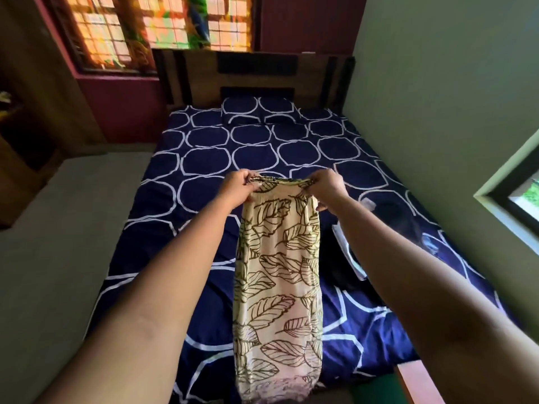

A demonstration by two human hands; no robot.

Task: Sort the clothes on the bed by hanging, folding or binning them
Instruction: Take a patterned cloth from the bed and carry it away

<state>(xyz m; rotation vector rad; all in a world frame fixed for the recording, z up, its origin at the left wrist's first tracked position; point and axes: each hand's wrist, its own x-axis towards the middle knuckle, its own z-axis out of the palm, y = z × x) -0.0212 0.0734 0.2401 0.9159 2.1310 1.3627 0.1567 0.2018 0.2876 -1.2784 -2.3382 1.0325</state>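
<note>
- Leaf-print garment (280, 272): cream cloth with olive leaf outlines; held up in the air over the middle of the bed by its gathered top edge; hangs straight down to the near edge of the bed
- Left hand (236, 185): fingers and thumb curled, pinching the left end of the garment's top edge
- Right hand (326, 186): fingers and thumb curled, pinching the right end of the same edge; top edge stretched between the two hands
- Bed (204, 158): navy sheet with white ring pattern
- Pillow (258, 110): same pattern; lies at the head of the bed, against the headboard
- Headboard (256, 74): brown wood with dark panels
- Dark clothes (390, 223): lie on the sheet on the right side of the bed, near the hanging garment, partly behind the right forearm; kind cannot be told
- Window (151, 21): behind the headboard; grilled panes, brightly coloured curtain
- Green wall (437, 97): runs along the right side of the bed
</note>
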